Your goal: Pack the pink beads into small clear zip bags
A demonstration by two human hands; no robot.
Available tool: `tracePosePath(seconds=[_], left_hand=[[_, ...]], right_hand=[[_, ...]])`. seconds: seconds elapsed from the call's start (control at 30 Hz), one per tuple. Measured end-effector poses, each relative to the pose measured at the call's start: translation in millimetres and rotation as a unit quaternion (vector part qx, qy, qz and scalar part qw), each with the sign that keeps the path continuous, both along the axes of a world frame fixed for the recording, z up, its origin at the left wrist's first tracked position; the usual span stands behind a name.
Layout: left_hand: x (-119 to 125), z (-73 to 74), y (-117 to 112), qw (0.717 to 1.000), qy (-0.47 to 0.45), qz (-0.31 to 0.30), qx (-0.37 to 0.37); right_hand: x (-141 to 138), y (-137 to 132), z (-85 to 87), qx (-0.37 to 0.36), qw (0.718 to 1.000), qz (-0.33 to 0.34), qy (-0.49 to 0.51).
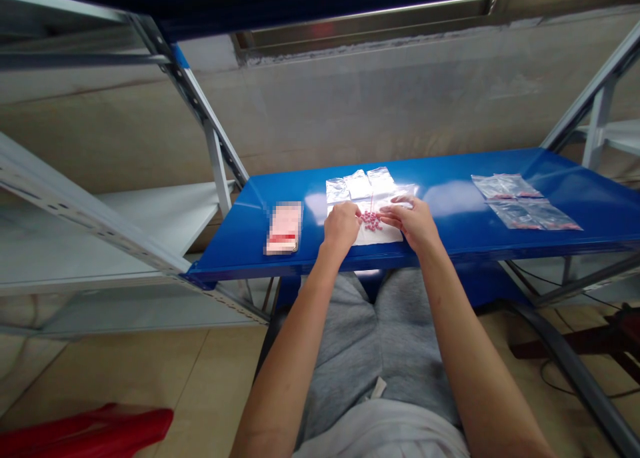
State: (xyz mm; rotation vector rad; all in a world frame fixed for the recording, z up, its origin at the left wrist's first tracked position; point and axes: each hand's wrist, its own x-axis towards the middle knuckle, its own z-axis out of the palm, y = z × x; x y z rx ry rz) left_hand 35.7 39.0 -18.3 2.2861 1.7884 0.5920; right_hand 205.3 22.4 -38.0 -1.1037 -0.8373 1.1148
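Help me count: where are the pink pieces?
In head view, just right of centre, the pieces lie on a white sheet between the left hand and right hand.

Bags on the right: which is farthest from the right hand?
Front-right bag of the four; it reaches farthest right on the shelf, the other three lying closer to the right hand.

The pink pieces (371,221) are too small to identify, and the pale flat item (284,226) is blurred by pixelation.

Pink beads (371,221), white sheet (385,237), blue shelf (445,228)
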Motion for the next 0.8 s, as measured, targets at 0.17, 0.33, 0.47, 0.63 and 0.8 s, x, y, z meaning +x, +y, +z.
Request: tracePosePath(seconds=[0.17,0.33,0.47,0.63,0.8], left_hand=[[-0.8,-2.1,-1.2,1.000,-0.015,-0.001,0.007],[-1.3,-3.9,-1.4,1.000,-0.024,0.003,0.014],[-1.9,-4.3,-3.7,0.999,-0.030,0.002,0.015],[-3.6,-4.5,-5.8,0.999,-0.033,0.000,0.022],[-6.0,-5.7,-5.4,0.999,-0.037,-0.005,0.033]], right_hand=[[-6.2,-1.2,-0.7,0.005,1.000,-0.004,-0.007],[-8.8,-3.2,1.1,-0.001,1.000,-0.009,-0.007],[-8.3,-2.6,0.8,-0.004,1.000,-0.012,-0.010],[-6.8,-1.7,-1.6,0.004,1.000,-0.012,-0.013],[-8.7,-3.8,-0.1,0.006,1.000,-0.019,-0.008]])
